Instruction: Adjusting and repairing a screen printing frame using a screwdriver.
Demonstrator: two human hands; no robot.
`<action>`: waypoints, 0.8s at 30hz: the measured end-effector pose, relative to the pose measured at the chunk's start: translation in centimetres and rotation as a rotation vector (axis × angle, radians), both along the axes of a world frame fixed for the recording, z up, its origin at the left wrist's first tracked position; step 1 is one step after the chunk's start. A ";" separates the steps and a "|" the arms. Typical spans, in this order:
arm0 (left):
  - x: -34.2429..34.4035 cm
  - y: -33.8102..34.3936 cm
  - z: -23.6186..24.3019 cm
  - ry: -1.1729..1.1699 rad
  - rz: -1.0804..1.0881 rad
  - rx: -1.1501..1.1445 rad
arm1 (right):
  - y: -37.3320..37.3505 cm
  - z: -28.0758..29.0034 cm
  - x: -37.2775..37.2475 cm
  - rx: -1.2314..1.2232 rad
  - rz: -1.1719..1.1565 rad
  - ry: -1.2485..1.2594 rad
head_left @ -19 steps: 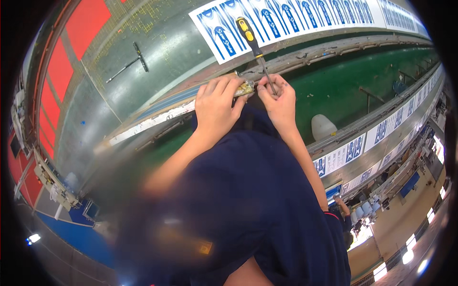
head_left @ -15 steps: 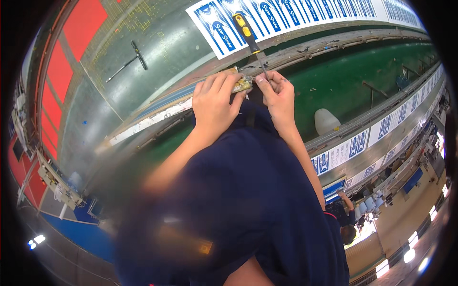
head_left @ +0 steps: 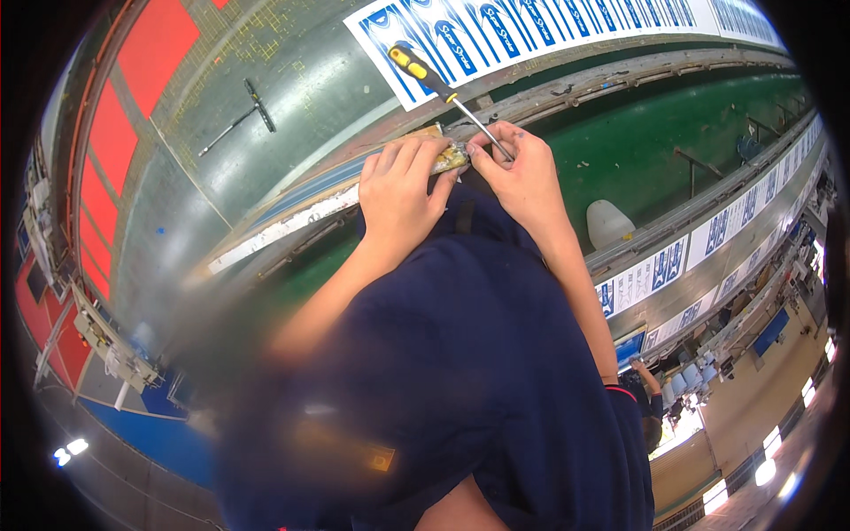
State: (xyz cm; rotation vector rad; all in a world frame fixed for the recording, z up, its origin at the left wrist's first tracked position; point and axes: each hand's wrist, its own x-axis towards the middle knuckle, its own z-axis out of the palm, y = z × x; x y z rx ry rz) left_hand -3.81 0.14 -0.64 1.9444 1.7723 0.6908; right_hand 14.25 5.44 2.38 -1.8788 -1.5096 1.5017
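My left hand (head_left: pixel 397 190) is closed over the near right end of a long, flat frame (head_left: pixel 297 219) with a blue strip and a paint-spotted white edge. From under its fingers sticks a stained, yellowish metal end piece (head_left: pixel 454 159). My right hand (head_left: pixel 524 173) holds a screwdriver (head_left: pixel 423 71) by its shaft. Its black-and-yellow handle points away to the upper left, and the shaft crosses the fingers. Thumb and fingertips of that hand pinch at the end piece's tip; any small part between them is too hidden to name.
A black T-handled tool (head_left: pixel 258 104) lies on the grey-green table (head_left: pixel 204 150) at left. Printed blue-and-white sheets (head_left: pixel 522 35) lie along the far table. Right of my hands are a green floor (head_left: pixel 611 168), a white container (head_left: pixel 607 224) and another printed row. A person (head_left: pixel 651 398) is at lower right.
The screwdriver's handle has swung left and tilted lower, and my right hand has turned with it. My left hand stays on the frame's end.
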 end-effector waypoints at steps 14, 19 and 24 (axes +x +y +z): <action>0.1 0.0 -0.3 -0.019 -0.006 0.016 | -1.5 -2.4 0.6 0.565 0.209 -0.127; 0.1 0.1 -0.2 -0.012 0.000 0.025 | -1.3 -2.3 0.8 0.684 0.263 -0.145; 0.1 0.1 -0.2 -0.004 0.008 0.021 | -1.0 -2.4 0.5 0.728 0.304 -0.178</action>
